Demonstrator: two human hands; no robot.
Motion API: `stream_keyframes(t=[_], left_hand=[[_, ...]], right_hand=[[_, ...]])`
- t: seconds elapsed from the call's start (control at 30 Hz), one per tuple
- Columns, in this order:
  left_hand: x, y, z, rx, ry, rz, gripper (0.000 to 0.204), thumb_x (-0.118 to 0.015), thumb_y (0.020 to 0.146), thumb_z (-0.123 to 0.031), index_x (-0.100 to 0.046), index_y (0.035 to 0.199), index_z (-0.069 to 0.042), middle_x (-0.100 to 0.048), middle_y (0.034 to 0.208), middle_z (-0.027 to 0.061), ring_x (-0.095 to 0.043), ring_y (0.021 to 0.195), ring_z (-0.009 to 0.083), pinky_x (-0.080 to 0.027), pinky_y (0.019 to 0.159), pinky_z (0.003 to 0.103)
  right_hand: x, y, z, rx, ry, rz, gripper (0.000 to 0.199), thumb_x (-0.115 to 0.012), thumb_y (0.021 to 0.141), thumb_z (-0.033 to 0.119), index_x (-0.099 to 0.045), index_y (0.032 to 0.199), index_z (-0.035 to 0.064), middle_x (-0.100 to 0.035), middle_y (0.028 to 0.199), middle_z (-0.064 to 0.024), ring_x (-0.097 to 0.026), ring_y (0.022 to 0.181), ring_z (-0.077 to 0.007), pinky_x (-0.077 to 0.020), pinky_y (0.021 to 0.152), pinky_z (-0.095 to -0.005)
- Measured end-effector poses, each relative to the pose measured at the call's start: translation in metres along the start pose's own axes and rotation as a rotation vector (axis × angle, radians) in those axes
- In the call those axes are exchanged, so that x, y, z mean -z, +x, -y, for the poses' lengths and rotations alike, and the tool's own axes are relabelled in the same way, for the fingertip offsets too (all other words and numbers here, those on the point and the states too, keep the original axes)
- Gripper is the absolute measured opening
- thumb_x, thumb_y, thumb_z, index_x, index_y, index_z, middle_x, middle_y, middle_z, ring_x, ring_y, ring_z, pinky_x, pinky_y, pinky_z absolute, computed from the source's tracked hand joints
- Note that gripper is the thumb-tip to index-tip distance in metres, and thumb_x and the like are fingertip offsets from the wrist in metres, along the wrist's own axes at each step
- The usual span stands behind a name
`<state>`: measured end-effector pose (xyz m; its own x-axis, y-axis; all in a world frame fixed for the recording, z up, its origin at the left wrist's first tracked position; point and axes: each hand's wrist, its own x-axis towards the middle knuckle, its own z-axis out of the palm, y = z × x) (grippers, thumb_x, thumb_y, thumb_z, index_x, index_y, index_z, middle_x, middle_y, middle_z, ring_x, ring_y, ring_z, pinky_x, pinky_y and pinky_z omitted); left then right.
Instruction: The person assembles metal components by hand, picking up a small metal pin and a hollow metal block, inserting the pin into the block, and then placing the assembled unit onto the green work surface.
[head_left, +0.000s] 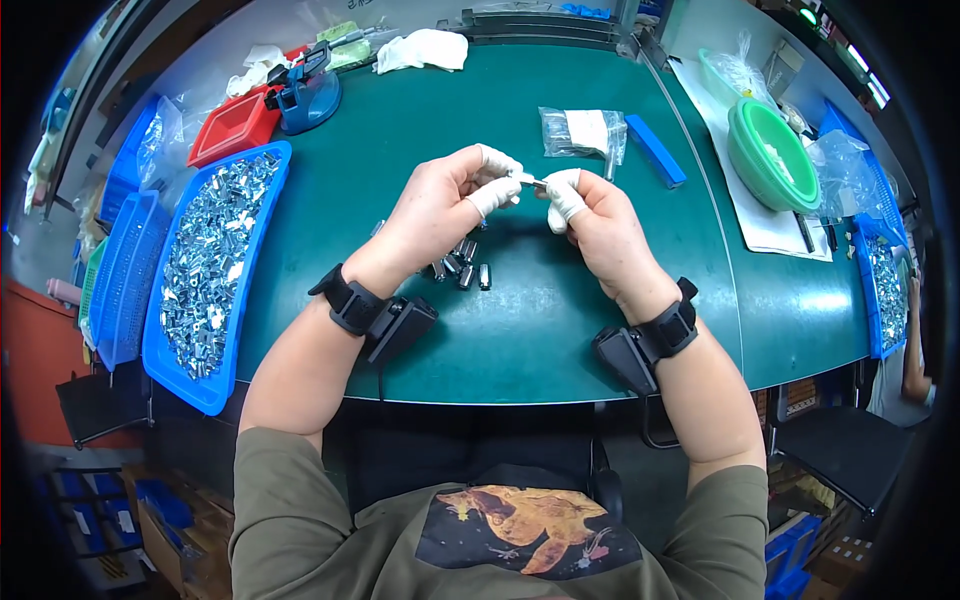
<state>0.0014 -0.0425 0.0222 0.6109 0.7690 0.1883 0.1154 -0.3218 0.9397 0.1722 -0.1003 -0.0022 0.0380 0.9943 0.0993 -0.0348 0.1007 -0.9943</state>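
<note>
**Small metal part pinched between two hands**

Above the green table (560, 330), the left hand (440, 205) and right hand (600, 225) meet on a small metal part (533, 182), each pinching an end between cot-covered fingertips (497, 195). It looks light, rigid and probably slick, so its ends seem the best hold. Both wrists are raised, palms inward, over loose pieces (465, 268); a blue tray (185, 375) of them sits left.
</note>
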Motion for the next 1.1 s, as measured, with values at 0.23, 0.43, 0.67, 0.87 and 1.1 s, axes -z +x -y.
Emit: stream_keyframes(t=[0.23,0.43,0.67,0.87,1.1], left_hand=[[-0.001,-0.008,-0.004,-0.169,0.125,0.077,0.018,-0.061,0.079,-0.007,-0.060,0.096,-0.002,-0.062,0.084,0.0028,-0.056,0.071,0.0070,-0.045,0.063,0.018],[0.001,-0.013,-0.013,-0.299,0.294,0.055,0.016,-0.063,0.077,-0.007,-0.061,0.092,-0.001,-0.062,0.078,0.0027,-0.055,0.068,0.0067,-0.045,0.061,0.019],[0.046,0.010,0.013,-0.147,-0.031,-0.419,0.017,-0.062,0.077,-0.009,-0.059,0.093,-0.003,-0.061,0.081,0.0042,-0.056,0.072,0.0095,-0.045,0.061,0.023],[0.188,-0.009,0.074,-0.059,0.341,-1.222,0.023,-0.058,0.080,-0.010,-0.055,0.101,-0.001,-0.060,0.087,0.0088,-0.056,0.070,0.0129,-0.045,0.063,0.024],[0.141,0.003,0.047,-0.057,0.868,-1.091,0.029,-0.064,0.074,-0.019,-0.058,0.097,-0.001,-0.059,0.096,0.0152,-0.057,0.086,0.0232,-0.045,0.075,0.031]], right_hand=[[0.013,-0.001,0.006,-0.300,0.215,0.222,0.025,-0.045,0.090,0.027,-0.055,0.080,0.0068,-0.046,0.056,0.0058,-0.035,0.046,-0.0022,-0.0261,0.042,-0.0173],[0.011,-0.002,0.010,-0.374,0.355,0.310,0.028,-0.044,0.091,0.028,-0.054,0.077,0.0066,-0.046,0.056,0.0045,-0.036,0.045,-0.0029,-0.0257,0.040,-0.0183],[0.007,0.003,-0.003,-0.215,-0.006,0.071,0.027,-0.045,0.091,0.028,-0.055,0.078,0.0063,-0.046,0.058,0.0045,-0.036,0.048,-0.0027,-0.0268,0.043,-0.0173],[0.005,0.004,0.000,-0.229,-0.019,0.093,0.025,-0.046,0.090,0.026,-0.055,0.079,0.0063,-0.046,0.059,0.0051,-0.036,0.049,-0.0022,-0.0269,0.044,-0.0166],[0.006,0.003,0.003,-0.229,-0.066,0.058,0.019,-0.046,0.090,0.022,-0.056,0.086,0.0065,-0.047,0.061,0.0050,-0.035,0.050,-0.0015,-0.0260,0.044,-0.0159]])
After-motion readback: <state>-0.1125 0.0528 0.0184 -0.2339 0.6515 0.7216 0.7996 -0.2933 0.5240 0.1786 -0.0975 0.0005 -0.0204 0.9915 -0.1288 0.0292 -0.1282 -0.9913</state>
